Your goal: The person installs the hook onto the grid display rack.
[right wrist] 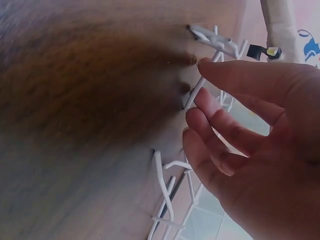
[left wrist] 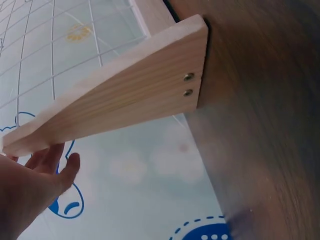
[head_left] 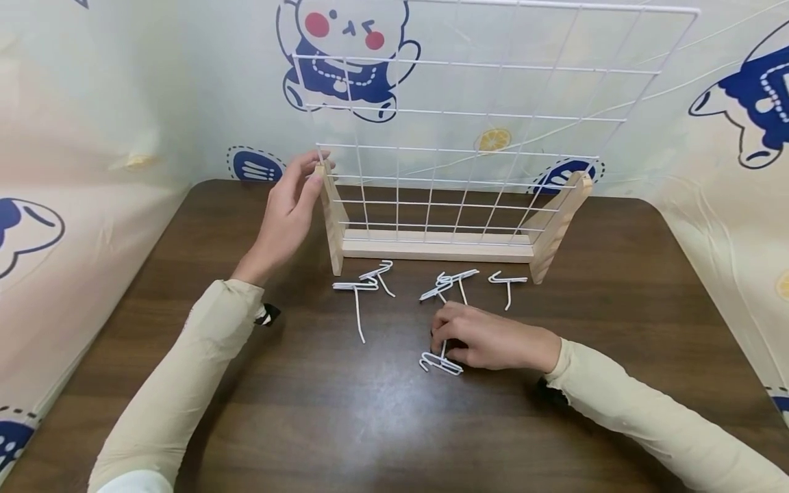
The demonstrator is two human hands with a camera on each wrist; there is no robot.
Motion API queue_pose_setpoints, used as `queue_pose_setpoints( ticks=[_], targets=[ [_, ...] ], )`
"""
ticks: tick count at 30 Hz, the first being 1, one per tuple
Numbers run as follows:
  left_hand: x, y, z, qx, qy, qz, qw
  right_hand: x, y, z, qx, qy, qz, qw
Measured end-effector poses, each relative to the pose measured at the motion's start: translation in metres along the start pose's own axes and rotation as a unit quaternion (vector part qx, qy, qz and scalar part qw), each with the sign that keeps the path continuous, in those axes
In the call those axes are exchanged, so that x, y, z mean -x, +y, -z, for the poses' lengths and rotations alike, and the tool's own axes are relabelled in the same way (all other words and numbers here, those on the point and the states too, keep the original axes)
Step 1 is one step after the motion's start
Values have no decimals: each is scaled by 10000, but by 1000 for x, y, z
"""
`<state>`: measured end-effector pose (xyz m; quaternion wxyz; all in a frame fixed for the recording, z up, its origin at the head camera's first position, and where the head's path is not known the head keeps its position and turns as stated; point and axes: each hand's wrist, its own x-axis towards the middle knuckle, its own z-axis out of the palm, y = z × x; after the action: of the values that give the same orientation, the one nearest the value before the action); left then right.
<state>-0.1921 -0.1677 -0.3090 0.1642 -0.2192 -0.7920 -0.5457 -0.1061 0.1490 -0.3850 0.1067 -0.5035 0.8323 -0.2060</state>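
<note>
When viewed from the head, set out on a table: near the back edge, a rack, gripped atop its left wooden side by the left hand. In front, in the right hand, a hook, pinched at the stem between thumb and finger; clear in the right wrist view, partly hidden from the head. Nearer the rack, five loose hooks. Only in the left wrist view, two screws low on that side's outer face

At twelve o'clock, the head view's edge cropped your white wire grid; your right hand hid part of the wire hook at its eight o'clock.
</note>
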Motion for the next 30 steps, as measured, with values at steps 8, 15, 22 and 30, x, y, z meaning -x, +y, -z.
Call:
queue_pose_setpoints(
  ticks=[8,15,22,30],
  targets=[
    [-3,-8,-1,196,109,-172,9996,1,2,1,-1,-60,71,10000],
    [-2,-8,0,282,-68,-81,9995,10,2,10,-1346,-250,-578,9889],
    [-1,-10,-4,268,-44,14,9996,20,6,13,-2185,426,-722,9722],
    [1,-10,-5,187,56,36,9998,21,5,20,-1986,1256,-375,9713]
  ],
)
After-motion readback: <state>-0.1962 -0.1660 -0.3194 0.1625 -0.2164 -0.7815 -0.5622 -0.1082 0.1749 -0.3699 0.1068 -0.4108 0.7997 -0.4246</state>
